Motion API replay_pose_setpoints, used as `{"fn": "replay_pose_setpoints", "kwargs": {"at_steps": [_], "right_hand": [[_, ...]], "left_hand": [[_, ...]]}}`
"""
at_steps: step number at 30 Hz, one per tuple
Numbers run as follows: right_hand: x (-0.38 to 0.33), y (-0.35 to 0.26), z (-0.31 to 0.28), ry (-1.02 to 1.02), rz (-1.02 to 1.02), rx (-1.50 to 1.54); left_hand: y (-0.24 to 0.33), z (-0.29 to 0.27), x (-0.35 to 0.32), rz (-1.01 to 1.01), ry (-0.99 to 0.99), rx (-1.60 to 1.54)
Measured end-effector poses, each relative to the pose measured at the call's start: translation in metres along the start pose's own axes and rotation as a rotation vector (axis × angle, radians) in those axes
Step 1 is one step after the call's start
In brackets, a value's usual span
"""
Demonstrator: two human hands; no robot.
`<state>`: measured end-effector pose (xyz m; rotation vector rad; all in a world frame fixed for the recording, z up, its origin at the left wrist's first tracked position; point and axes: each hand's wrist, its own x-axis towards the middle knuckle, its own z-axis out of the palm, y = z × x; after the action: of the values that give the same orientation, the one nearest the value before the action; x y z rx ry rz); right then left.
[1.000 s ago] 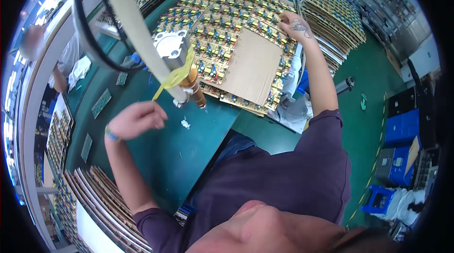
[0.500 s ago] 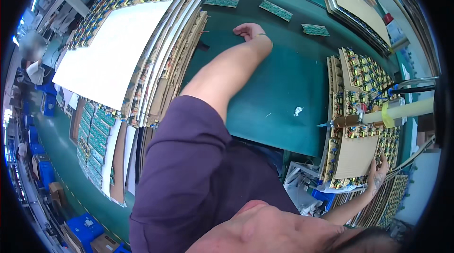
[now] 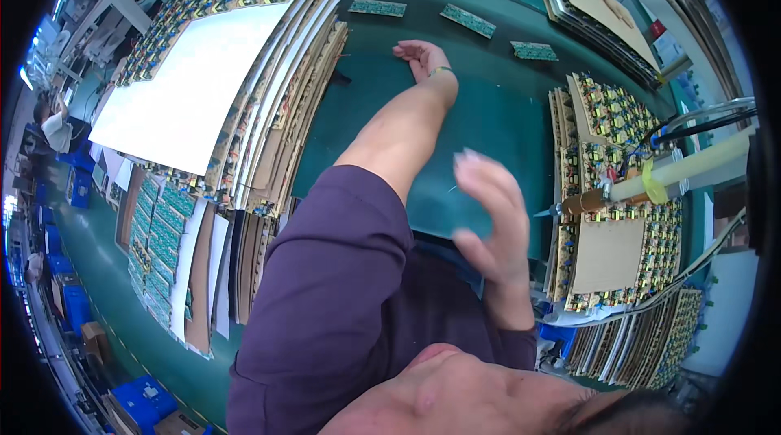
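Stacked sheets of boards (image 3: 244, 101) left on the table (image 3: 488, 122), board trays (image 3: 618, 215) right, loose boards (image 3: 468, 20) behind

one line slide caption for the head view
Left hand flat on green table, right hand raised, empty, beside stacked circuit board panels.

Green bench (image 3: 496, 122) carries three small circuit boards (image 3: 468, 20) and stacked board trays (image 3: 277, 93)

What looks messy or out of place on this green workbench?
Little stands out. Three small green circuit boards lie loose and at differing angles on the green mat beyond the left hand, apart from the neat stacked trays. The right hand is blurred and holds nothing.
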<state>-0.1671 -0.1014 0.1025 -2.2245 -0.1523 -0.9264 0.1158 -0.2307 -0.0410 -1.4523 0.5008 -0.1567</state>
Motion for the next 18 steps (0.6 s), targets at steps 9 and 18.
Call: {"fn": "replay_pose_setpoints", "kwargs": {"at_steps": [9,18], "right_hand": [[0.043,0.044,0.028,-0.145,-0.04,-0.018],[0.039,0.05,0.031,-0.114,-0.064,-0.004]], "left_hand": [[-0.007,-0.004,-0.013,0.017,-0.009,0.047],[-0.01,-0.004,-0.01,0.025,0.004,0.046]]}}
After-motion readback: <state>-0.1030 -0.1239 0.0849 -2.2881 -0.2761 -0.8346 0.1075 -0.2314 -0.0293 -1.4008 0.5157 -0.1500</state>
